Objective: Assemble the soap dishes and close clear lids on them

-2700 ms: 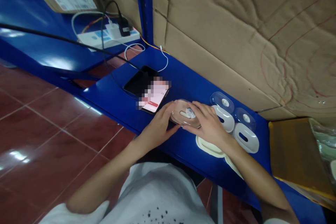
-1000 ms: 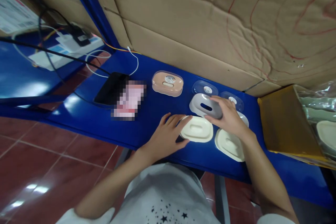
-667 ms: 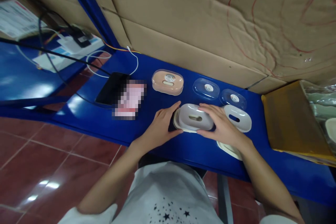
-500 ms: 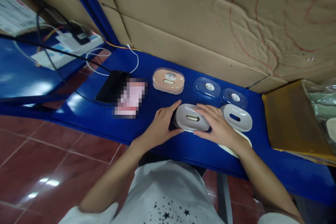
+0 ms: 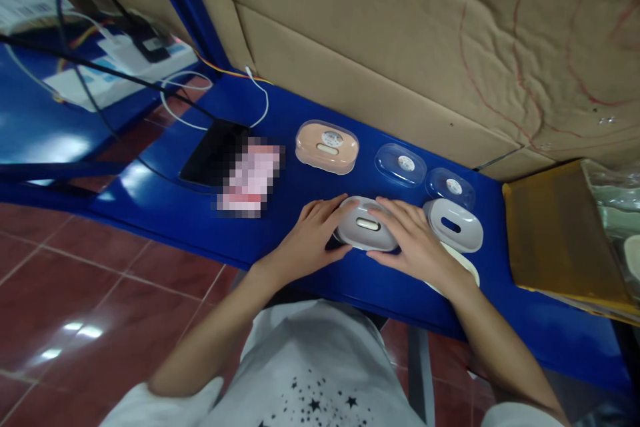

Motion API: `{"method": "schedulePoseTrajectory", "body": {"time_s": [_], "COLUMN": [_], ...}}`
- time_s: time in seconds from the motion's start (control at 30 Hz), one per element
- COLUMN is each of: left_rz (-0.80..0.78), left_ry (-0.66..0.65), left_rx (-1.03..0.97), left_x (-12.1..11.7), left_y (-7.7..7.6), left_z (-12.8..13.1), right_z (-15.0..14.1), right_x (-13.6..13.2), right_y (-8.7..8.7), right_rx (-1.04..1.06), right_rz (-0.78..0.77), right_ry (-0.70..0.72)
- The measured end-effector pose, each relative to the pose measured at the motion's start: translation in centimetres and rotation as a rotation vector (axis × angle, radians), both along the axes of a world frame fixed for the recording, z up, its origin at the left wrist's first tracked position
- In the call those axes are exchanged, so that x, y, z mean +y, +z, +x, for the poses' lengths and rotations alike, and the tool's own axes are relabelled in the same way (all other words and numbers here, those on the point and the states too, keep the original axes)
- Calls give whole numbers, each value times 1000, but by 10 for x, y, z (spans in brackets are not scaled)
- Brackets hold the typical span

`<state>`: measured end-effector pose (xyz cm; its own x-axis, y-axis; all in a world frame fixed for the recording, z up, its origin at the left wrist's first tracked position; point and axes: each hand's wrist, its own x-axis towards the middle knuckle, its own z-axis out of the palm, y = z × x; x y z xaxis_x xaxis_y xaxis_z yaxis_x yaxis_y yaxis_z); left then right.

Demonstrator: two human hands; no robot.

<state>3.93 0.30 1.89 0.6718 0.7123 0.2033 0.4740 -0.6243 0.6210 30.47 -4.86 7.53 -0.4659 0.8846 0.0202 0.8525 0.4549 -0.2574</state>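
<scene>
A grey oval soap dish (image 5: 369, 237) with a pale piece showing through its middle slot rests on the blue shelf in front of me. My left hand (image 5: 320, 230) curls round its left end, thumb at the near edge and index finger across the rim. My right hand (image 5: 407, 233) grips the other end, its fingers over the top and thumb at the near side. Just right of that hand lies a second grey dish (image 5: 467, 230) with an open slot. A cream oval piece (image 5: 463, 263) shows partly from under my right wrist.
Behind are a peach dish with a clear lid (image 5: 327, 161) and two clear lids (image 5: 395, 170), (image 5: 453, 193) with round stickers. A phone (image 5: 213, 153) with a blurred screen and cables are at left. A cardboard box (image 5: 547, 227) borders the right; cardboard (image 5: 360, 60) stands behind.
My left index finger has moved from beyond the dish's left end onto its top rim. Both hands have closed more tightly round the grey dish. The view has shifted slightly.
</scene>
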Motion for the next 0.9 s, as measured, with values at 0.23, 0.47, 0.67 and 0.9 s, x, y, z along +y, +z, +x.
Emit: {"method": "schedulePoseTrajectory", "body": {"time_s": [0.23,0.47,0.67,0.9], "left_rz": [15,1,24,17], "left_ry": [1,31,3,6], "left_rx": [-22,-21,-7,1], "left_x": [0,0,0,-1], "left_y": [3,3,2,3], "left_z": [0,1,0,0], "right_z": [14,70,74,63], "right_x": [22,83,85,85], "right_y": [19,4,-5,1], "right_rx": [45,-107,-98,-79], "right_rz": [-96,36,39,-30], "right_ry": [31,-290,-297,-275]}}
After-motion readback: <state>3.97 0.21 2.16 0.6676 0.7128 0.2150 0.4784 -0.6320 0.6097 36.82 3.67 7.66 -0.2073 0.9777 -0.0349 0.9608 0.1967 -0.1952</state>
